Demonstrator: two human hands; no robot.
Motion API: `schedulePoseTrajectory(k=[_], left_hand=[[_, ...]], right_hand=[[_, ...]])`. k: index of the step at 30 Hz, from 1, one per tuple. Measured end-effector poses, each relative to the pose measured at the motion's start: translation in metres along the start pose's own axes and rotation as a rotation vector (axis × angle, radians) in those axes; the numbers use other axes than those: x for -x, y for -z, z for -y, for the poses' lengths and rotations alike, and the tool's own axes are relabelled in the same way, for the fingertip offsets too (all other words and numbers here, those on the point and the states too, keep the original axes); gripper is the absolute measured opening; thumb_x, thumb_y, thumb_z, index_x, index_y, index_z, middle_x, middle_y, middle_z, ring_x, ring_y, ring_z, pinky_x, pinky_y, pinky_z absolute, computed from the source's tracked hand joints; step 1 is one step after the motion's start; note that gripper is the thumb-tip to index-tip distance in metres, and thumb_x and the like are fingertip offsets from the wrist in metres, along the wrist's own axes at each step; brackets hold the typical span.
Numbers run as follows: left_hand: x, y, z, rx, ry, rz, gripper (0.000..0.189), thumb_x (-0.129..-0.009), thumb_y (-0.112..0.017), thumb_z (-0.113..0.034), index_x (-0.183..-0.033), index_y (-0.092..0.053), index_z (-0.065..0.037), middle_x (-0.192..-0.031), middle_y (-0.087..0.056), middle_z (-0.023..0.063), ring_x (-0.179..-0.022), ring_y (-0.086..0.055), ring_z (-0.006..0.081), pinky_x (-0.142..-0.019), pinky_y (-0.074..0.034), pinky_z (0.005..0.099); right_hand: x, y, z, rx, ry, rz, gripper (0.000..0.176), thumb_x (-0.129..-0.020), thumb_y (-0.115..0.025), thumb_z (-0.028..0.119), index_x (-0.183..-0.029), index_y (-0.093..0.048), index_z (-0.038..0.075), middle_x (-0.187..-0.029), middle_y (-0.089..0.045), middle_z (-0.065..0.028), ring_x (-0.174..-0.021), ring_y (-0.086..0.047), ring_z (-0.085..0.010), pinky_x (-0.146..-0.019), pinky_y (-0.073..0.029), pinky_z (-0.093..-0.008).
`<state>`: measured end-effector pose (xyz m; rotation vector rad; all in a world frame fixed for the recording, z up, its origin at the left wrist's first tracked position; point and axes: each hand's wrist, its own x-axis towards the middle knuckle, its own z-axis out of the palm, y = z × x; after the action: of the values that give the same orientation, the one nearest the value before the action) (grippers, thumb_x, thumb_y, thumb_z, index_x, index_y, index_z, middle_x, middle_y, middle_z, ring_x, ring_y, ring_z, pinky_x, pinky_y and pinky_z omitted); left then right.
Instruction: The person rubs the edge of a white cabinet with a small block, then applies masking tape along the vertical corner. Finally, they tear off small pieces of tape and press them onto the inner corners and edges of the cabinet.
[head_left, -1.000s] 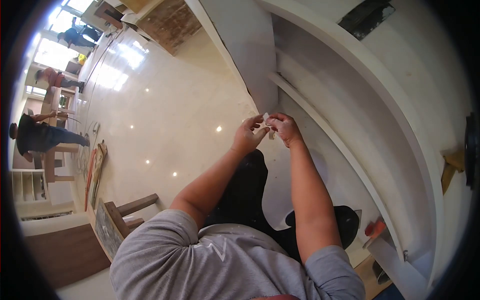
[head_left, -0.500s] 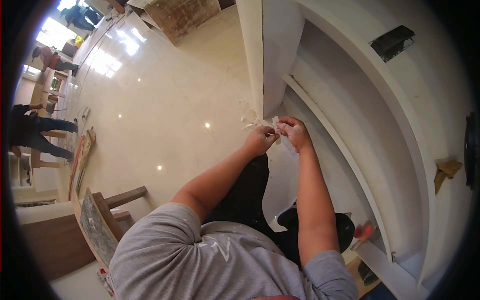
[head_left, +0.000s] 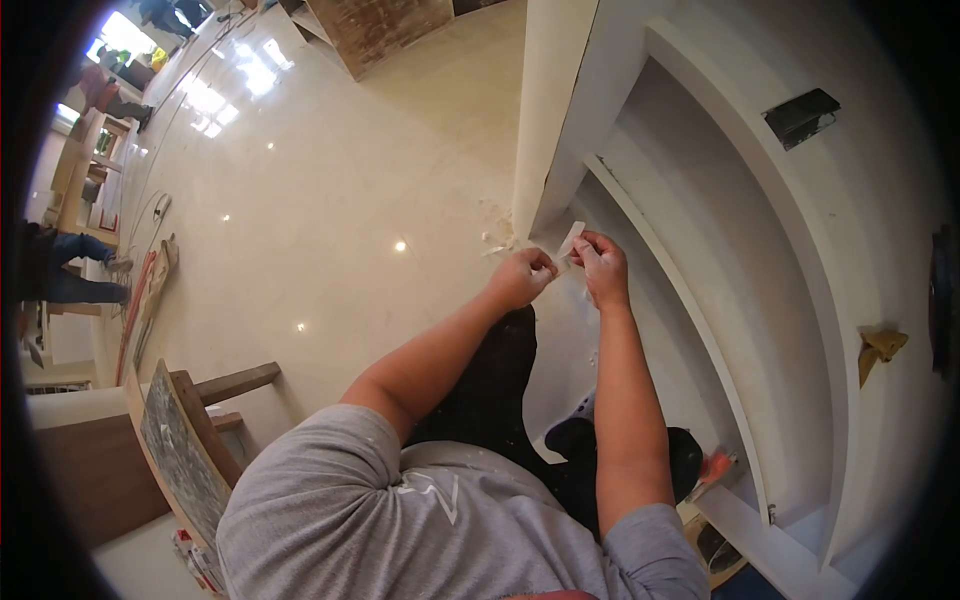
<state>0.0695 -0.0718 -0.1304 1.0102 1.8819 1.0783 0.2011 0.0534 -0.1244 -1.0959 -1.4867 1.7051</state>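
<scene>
A short, thin white strip [head_left: 572, 238], like tape or paper, is pinched between the thumb and fingers of my right hand [head_left: 603, 270], its upper end sticking up past the fingertips. My left hand [head_left: 522, 277] is closed in a pinch just to the left, at the strip's lower end. The edge of a white panel [head_left: 562, 120] rises just beyond both hands. White scraps [head_left: 497, 240] lie on the floor at the foot of that panel.
Curved white shelving [head_left: 690, 280] stands on the right, with an orange-red object [head_left: 716, 466] low inside. Wooden boards [head_left: 190, 440] lean at lower left. Long bars [head_left: 145, 300] and cables lie on the glossy floor [head_left: 350, 180]. Other people [head_left: 75, 265] are at far left.
My right hand has tilted the strip and moved slightly right, so the hands are a little farther apart. The view has shifted a little.
</scene>
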Motion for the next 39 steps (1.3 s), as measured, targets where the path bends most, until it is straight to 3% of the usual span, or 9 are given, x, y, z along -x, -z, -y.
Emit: schedulePoseTrajectory(k=[5,8,16,21,27,30,33,39], left_hand=[[-0.003,0.029,0.021,0.024,-0.006,-0.158,0.023,-0.093,-0.070,-0.019,-0.103,-0.066,0.000,-0.084,-0.072,0.0107,-0.075,-0.067,0.0168,-0.068,-0.054,0.0325],[0.007,0.048,0.002,0.123,0.109,-0.199,0.023,-0.095,-0.069,-0.020,-0.104,-0.064,0.000,-0.084,-0.071,0.0105,-0.073,-0.065,0.0148,-0.065,-0.053,0.0319],[0.013,0.067,0.017,0.273,0.121,-0.355,0.022,-0.098,-0.067,-0.021,-0.108,-0.061,-0.002,-0.089,-0.070,0.0086,-0.079,-0.064,0.0135,-0.072,-0.052,0.0289],[0.019,0.072,0.008,0.259,0.113,-0.431,0.024,-0.095,-0.070,-0.018,-0.110,-0.060,-0.003,-0.099,-0.067,0.0100,-0.087,-0.065,0.0143,-0.074,-0.053,0.0292],[0.007,0.065,0.029,0.325,0.130,-0.424,0.052,-0.088,-0.074,-0.007,-0.133,-0.046,-0.004,-0.105,-0.065,0.0113,-0.092,-0.067,0.0197,-0.074,-0.055,0.0329],[0.002,0.067,0.034,0.449,0.167,-0.349,0.061,-0.087,-0.073,-0.003,-0.137,-0.040,-0.004,-0.101,-0.066,0.0123,-0.088,-0.068,0.0226,-0.072,-0.055,0.0332],[0.005,0.072,0.018,0.514,0.241,-0.308,0.066,-0.086,-0.071,-0.002,-0.142,-0.037,-0.005,-0.092,-0.067,0.0118,-0.078,-0.067,0.0200,-0.068,-0.054,0.0318],[-0.007,0.082,0.023,0.312,0.204,-0.371,0.081,-0.086,-0.071,-0.004,-0.154,-0.027,-0.004,-0.084,-0.069,0.0103,-0.068,-0.061,0.0154,-0.061,-0.050,0.0299]], right_hand=[[-0.006,-0.020,0.017,0.326,0.204,-0.191,0.034,-0.092,-0.073,0.020,-0.120,-0.070,0.001,-0.095,-0.073,-0.0093,-0.078,-0.069,-0.0172,-0.075,-0.055,-0.0322],[-0.022,-0.037,0.020,0.366,0.313,-0.211,0.036,-0.090,-0.074,0.018,-0.123,-0.070,0.004,-0.101,-0.074,-0.0118,-0.079,-0.070,-0.0203,-0.076,-0.056,-0.0338],[-0.041,-0.071,0.031,0.643,0.864,-0.365,0.016,-0.080,-0.079,0.012,-0.094,-0.073,0.008,-0.091,-0.071,-0.0095,-0.079,-0.068,-0.0295,-0.070,-0.055,-0.0401],[-0.042,-0.067,0.034,0.630,0.803,-0.277,0.011,-0.081,-0.075,0.009,-0.083,-0.064,0.007,-0.085,-0.068,-0.0098,-0.079,-0.066,-0.0338,-0.070,-0.053,-0.0434],[-0.026,-0.070,0.039,0.619,0.822,-0.161,0.012,-0.080,-0.070,0.006,-0.080,-0.058,0.007,-0.081,-0.062,-0.0119,-0.079,-0.063,-0.0359,-0.069,-0.052,-0.0454],[-0.024,-0.071,0.037,0.631,0.829,-0.159,0.012,-0.080,-0.068,0.006,-0.079,-0.057,0.007,-0.082,-0.061,-0.0128,-0.078,-0.062,-0.0364,-0.068,-0.051,-0.0461],[-0.023,-0.073,0.035,0.655,0.848,-0.177,0.011,-0.081,-0.067,0.006,-0.078,-0.056,0.006,-0.082,-0.060,-0.0138,-0.077,-0.061,-0.0368,-0.068,-0.051,-0.0464],[-0.014,-0.082,0.030,0.692,0.829,-0.199,0.010,-0.080,-0.066,0.007,-0.079,-0.056,0.006,-0.083,-0.059,-0.0147,-0.076,-0.061,-0.0372,-0.067,-0.051,-0.0467]])
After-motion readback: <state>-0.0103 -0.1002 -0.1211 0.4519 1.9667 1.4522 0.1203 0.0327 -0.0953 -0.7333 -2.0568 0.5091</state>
